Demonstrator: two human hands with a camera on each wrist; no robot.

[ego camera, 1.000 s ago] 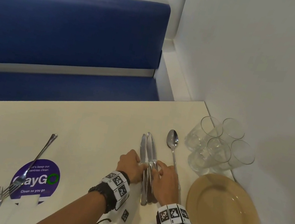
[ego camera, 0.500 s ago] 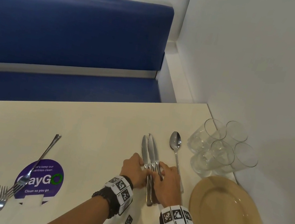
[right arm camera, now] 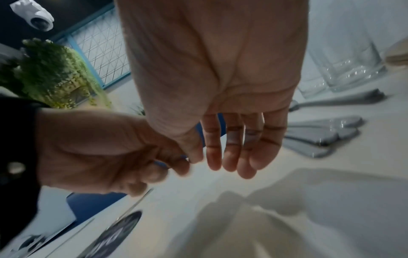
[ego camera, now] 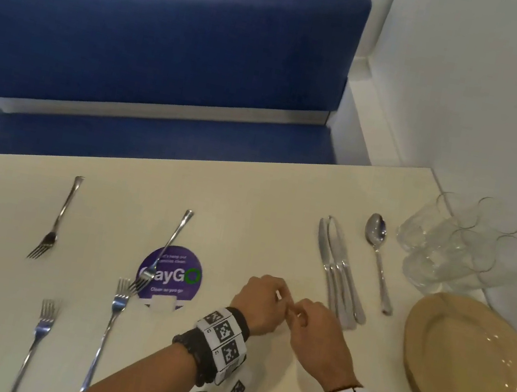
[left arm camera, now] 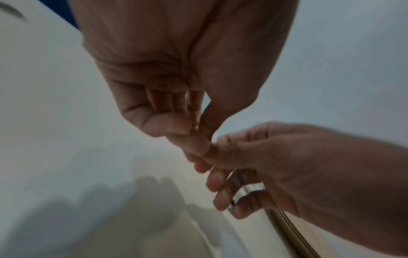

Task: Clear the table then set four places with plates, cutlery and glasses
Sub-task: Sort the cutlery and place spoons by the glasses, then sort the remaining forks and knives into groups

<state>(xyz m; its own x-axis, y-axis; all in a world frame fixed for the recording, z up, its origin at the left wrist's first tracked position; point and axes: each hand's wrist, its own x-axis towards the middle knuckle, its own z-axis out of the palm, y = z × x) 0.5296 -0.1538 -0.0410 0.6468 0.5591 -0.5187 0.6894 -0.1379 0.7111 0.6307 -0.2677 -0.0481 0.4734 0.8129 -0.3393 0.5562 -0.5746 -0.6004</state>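
Observation:
Several knives (ego camera: 337, 272) lie bundled on the cream table (ego camera: 249, 201), with a spoon (ego camera: 378, 255) to their right. My left hand (ego camera: 273, 297) hovers left of the knife handles, its fingers curled in and holding nothing. Beside it my right hand (ego camera: 298, 313) has relaxed fingers, and the two hands touch at the fingertips. The right wrist view shows my right hand's fingers (right arm camera: 229, 153) hanging loose, with the knife handles (right arm camera: 320, 136) beyond them. A tan plate (ego camera: 468, 371) and several clear glasses (ego camera: 455, 244) stand by the wall.
Several forks lie at the left: one (ego camera: 55, 222) far left, one (ego camera: 165, 248) across a purple sticker (ego camera: 171, 273), and two (ego camera: 111, 325) (ego camera: 36, 340) nearer me. A blue bench (ego camera: 158, 50) runs behind the table. A white wall (ego camera: 505, 118) bounds the right side.
Both hands have let go of the knife bundle and drawn back and left of it. The knives stay lying on the table. The head view has swung left, showing more forks.

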